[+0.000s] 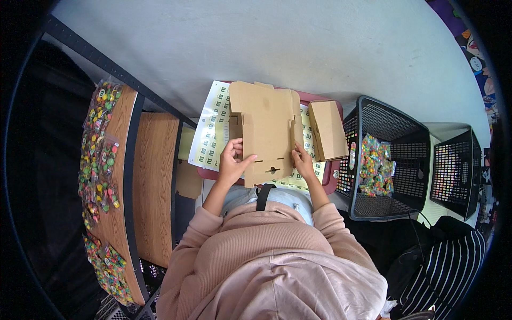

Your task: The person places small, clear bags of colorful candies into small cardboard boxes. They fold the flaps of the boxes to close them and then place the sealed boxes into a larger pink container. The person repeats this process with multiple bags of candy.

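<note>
A partly folded brown cardboard mailer box with slots and a round hole near its close edge stands before me. My left hand grips its left side, thumb on the cardboard face. At its right side, my right hand has its fingers on the narrow upright flap. Beneath lie sheets of printed stickers on a dark red tray. Folded cardboard pieces rest on the tray's right part, apart from my right hand.
Right of the tray stands a black plastic basket holding bags of colourful sweets, with another black basket beyond. At left, a wooden shelf bears more candy bags. A pale wall rises behind the tray.
</note>
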### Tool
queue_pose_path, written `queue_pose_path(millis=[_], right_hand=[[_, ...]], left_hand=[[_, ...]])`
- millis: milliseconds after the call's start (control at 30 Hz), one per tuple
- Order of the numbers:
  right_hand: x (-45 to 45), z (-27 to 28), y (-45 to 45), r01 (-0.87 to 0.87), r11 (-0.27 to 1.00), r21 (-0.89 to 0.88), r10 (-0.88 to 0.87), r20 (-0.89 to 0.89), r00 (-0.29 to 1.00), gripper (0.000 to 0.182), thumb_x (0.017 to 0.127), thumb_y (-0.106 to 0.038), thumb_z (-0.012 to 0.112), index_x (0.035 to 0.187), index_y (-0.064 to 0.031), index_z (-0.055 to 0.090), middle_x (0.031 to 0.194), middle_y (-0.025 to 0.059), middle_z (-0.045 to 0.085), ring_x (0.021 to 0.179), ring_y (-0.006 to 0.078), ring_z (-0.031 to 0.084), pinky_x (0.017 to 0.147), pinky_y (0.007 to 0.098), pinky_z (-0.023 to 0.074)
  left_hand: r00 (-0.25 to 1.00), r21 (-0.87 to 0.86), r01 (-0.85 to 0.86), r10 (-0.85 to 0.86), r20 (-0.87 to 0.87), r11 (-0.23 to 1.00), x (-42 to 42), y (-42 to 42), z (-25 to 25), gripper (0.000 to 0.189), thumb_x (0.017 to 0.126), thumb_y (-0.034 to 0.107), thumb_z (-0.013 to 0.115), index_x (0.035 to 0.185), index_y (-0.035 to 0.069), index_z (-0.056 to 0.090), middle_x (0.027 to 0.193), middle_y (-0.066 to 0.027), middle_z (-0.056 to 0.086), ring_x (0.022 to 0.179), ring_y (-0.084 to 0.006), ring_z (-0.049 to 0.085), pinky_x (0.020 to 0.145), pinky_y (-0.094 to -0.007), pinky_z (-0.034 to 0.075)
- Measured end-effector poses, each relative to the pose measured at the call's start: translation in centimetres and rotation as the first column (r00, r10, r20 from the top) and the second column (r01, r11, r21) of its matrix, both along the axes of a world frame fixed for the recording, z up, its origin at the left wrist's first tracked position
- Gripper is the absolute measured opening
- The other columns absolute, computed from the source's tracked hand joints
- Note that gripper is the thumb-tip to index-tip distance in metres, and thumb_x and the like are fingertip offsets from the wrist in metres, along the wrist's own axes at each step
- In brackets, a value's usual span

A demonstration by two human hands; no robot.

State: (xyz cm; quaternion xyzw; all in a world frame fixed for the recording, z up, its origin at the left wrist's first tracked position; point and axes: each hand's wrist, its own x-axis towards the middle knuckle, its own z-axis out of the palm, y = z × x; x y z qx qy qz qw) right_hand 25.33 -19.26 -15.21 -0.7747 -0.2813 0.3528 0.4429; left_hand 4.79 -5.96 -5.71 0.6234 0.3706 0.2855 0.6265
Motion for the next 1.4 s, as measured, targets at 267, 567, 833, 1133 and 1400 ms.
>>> queue_pose_path(millis=[267,567,833,1133,1400], right_hand=[[0.5,1.5,-0.2,0.028,0.993,0.116,-0.001,-0.222,0.975,0.039,0.086,-0.015,0.049,0.124,-0.0063,0.043,0.086,0.0093,0.056,0.065,0.0162,0.058,0.053,0.0261,0.0466],[1.1,-0.1,-1.1,0.09,0.996,0.006,-0.08,-0.41,0.908,0.04,0.085,-0.012,0.05,0.123,-0.002,0.04,0.085,0.0053,0.052,0.057,0.013,0.057,0.047,0.025,0.0476],[0.6,0.3,0.3,-0.032,0.995,-0.092,0.061,0.327,0.943,0.047,0.071,-0.012,0.063,0.114,-0.0026,0.046,0.099,0.0138,0.051,0.086,0.0261,0.055,0.07,0.0385,0.0463],[-3.4,2.6,9.3,-0.52,0.824,-0.226,0.472,0.781,0.409,0.053,0.072,-0.012,0.055,0.123,-0.0136,0.042,0.114,0.015,0.042,0.108,0.0287,0.04,0.087,0.0408,0.0339],[-7.1,1.6,15.9,-0.513,0.613,-0.601,0.757,0.632,0.163,0.056,0.078,-0.018,0.049,0.131,-0.0252,0.031,0.112,0.0126,0.047,0.097,0.0269,0.053,0.076,0.0399,0.0424]], left_hand=[[0.995,-0.132,-0.07,0.06,-0.08,0.989,-3.2,1.9,-7.8,0.046,0.089,0.02,0.043,0.127,-0.002,0.031,0.115,-0.0131,0.05,0.106,-0.0187,0.048,0.09,-0.0261,0.036],[0.991,-0.44,-0.062,0.002,-0.136,0.896,-4.7,0.5,-10.3,0.043,0.076,0.002,0.058,0.116,0.001,0.041,0.108,-0.0097,0.053,0.098,-0.0181,0.052,0.083,-0.0294,0.043],[0.976,-0.466,-0.083,-0.022,-0.215,0.881,-4.4,0.6,-10.1,0.046,0.072,-0.004,0.059,0.114,0.001,0.041,0.104,-0.0105,0.054,0.094,-0.0185,0.054,0.078,-0.0294,0.045],[0.978,-0.475,-0.07,-0.034,-0.206,0.877,-3.8,0.2,-9.3,0.049,0.072,-0.004,0.058,0.117,0.002,0.04,0.105,-0.0097,0.054,0.094,-0.0178,0.054,0.078,-0.0294,0.045],[0.988,-0.415,-0.036,-0.03,-0.15,0.909,-3.6,-0.9,-9.2,0.051,0.071,-0.005,0.056,0.118,0.001,0.037,0.108,-0.0103,0.052,0.1,-0.0185,0.05,0.085,-0.0304,0.041]])
